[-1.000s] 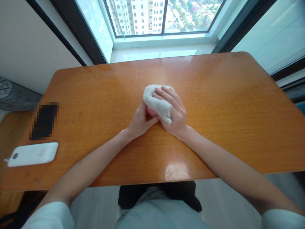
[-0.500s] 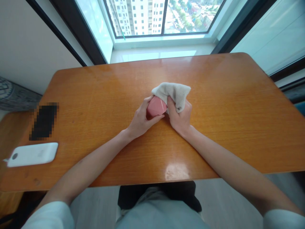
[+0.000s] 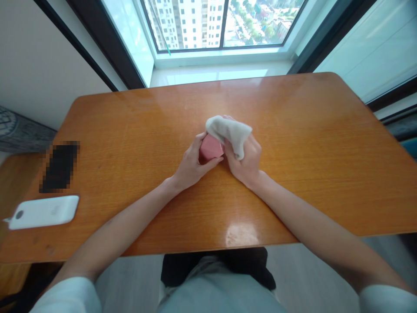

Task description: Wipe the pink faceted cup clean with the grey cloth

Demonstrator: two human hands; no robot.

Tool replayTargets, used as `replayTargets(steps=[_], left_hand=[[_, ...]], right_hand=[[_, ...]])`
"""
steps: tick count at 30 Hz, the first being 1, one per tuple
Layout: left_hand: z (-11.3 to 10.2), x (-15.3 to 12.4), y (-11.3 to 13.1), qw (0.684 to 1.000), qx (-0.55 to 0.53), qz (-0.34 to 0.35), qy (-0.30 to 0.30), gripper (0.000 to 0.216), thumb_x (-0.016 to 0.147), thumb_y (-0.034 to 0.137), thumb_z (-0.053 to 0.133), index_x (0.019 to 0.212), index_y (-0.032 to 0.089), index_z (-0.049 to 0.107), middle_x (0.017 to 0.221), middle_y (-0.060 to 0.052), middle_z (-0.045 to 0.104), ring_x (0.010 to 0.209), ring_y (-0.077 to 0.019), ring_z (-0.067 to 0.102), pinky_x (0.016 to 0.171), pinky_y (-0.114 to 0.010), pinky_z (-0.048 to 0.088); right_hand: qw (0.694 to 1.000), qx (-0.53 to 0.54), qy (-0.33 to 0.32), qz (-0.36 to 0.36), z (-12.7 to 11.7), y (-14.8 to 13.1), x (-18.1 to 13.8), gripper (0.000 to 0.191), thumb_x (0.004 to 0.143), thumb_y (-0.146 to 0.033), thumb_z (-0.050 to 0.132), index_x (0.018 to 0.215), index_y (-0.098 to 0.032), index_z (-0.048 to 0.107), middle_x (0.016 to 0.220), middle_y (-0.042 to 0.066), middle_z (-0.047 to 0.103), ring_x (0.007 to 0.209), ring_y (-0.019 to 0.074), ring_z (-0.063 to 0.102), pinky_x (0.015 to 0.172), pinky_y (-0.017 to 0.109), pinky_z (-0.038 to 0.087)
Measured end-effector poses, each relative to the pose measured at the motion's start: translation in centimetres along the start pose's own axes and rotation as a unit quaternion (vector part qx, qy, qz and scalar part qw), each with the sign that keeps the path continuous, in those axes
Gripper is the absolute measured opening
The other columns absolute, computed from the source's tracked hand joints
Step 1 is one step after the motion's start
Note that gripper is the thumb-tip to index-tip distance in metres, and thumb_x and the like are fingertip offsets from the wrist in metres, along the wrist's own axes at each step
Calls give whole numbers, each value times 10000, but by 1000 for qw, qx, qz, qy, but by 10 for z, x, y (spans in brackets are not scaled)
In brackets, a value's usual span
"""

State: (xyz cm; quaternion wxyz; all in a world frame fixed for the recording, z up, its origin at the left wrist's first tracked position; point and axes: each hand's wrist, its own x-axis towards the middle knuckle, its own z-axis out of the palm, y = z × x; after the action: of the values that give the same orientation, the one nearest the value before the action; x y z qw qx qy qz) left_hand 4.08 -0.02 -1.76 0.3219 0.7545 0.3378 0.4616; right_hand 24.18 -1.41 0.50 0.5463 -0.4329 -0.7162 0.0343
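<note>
A small pink object with flat, angled faces (image 3: pixel 210 148) is held over the middle of the table; its exact kind I cannot make out. My left hand (image 3: pixel 194 164) grips it from the left, fingers behind and thumb along the near side. My right hand (image 3: pixel 246 160) is closed on a whitish cloth (image 3: pixel 233 130), thumb on top. The cloth bunches over the far right side of the pink object and hides part of it. Both hands are close together, almost meeting at the object's right end.
The wooden table (image 3: pixel 140 130) spans the view. At its left lie a white oblong device (image 3: pixel 45 212) with a round dark spot, and a dark pixelated rectangle (image 3: pixel 59 167). Beyond the far edge is a window (image 3: pixel 224 26) with a sill. My lap is below the near edge.
My right hand has turned and shifted the cloth slightly left and down over the pink object. The cloth's folds look different. My left hand stays nearly in place.
</note>
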Motion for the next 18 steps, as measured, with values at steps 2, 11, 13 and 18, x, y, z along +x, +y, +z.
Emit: replayTargets(steps=[2, 11, 13, 18], left_hand=[[0, -1, -3, 1000, -1, -5, -4, 631, 1000, 494, 848, 1487, 225, 549, 1315, -106, 776, 1123, -279, 785, 985, -420, 670], [-1, 3, 10, 1000, 13, 2, -1, 703, 999, 437, 862, 1585, 258, 519, 1529, -126, 706, 1314, -298, 738, 1155, -441, 608], [-2, 3, 10, 1000, 16, -1, -2, 701, 1002, 436, 856, 1588, 264, 512, 1534, -125, 702, 1324, -303, 734, 1161, -448, 609], [-2, 2, 1, 999, -35, 11, -7, 708, 1006, 478, 860, 1585, 291, 499, 1552, -126, 669, 1371, -320, 715, 1205, -503, 597]], right_hand=[[997, 7, -49, -65, -1, -5, 1, 471, 1157, -529, 512, 1518, -300, 712, 1539, 101, 783, 1547, 365, 676, 1351, 654, 504], [948, 115, 61, 291, 6, 6, 2, 536, 1063, -709, 659, 802, -244, 707, 721, -4, 708, 716, 193, 694, 647, 323, 583], [934, 156, 68, 315, 7, 4, 3, 534, 1025, -727, 705, 782, -251, 694, 724, -5, 698, 731, 189, 680, 602, 296, 543], [937, 156, 67, 306, 8, 0, 0, 507, 1046, -714, 686, 837, -255, 737, 786, 14, 752, 786, 209, 740, 660, 319, 600]])
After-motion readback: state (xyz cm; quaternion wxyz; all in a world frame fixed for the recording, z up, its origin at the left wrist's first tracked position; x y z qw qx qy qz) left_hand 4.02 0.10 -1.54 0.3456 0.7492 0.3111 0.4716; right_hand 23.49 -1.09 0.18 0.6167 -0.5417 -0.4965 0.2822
